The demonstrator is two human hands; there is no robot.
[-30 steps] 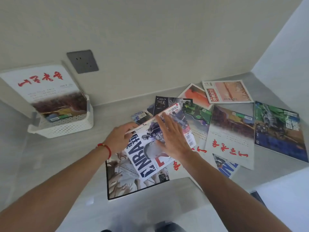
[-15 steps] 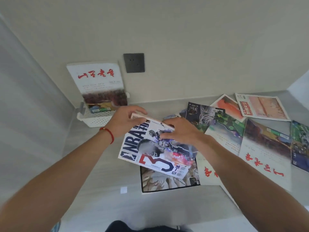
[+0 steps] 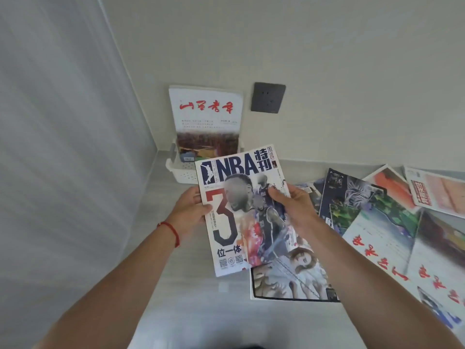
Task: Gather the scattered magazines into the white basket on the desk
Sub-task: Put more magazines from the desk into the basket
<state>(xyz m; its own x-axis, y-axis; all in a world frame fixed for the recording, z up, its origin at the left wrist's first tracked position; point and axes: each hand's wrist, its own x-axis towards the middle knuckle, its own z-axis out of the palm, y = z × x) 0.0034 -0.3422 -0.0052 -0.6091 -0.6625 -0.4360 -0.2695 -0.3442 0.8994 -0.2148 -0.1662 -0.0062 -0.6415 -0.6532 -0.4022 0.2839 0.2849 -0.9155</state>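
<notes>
I hold an NBA magazine upright above the desk with both hands. My left hand grips its left edge and my right hand grips its right edge. Behind it, in the desk's back left corner, stands the white basket with a white magazine with red characters upright inside, leaning on the wall. Several more magazines lie scattered flat on the desk to the right, overlapping each other.
A dark wall socket sits on the back wall right of the basket. A side wall closes the desk's left end. A dark-bordered magazine lies on the grey desk under the held one.
The NBA magazine was lifted off the pile and turned upright between both hands. It is now nearer the basket, and my view has swung left.
</notes>
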